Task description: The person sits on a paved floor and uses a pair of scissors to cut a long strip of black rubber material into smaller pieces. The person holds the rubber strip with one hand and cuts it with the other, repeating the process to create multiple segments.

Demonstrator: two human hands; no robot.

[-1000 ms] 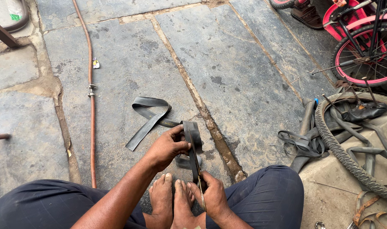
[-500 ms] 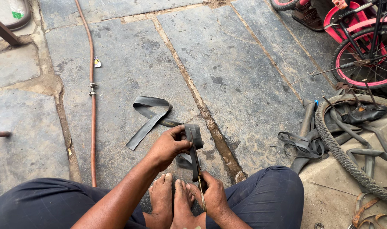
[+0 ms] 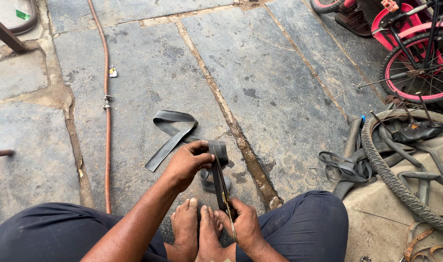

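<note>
I see my left hand (image 3: 188, 162) with its grip closed around a strip of black rubber tube (image 3: 216, 151), holding the upper end up off the stone floor (image 3: 279, 87). My right hand (image 3: 243, 223) sits just below it – its grip wrapped on the handles of scissors (image 3: 220, 182), whose blades run up along the strip toward the left grip. Beyond the left hand the tube trails away in a loop on the floor. Both bare feet (image 3: 197, 225) rest between the hands.
</note>
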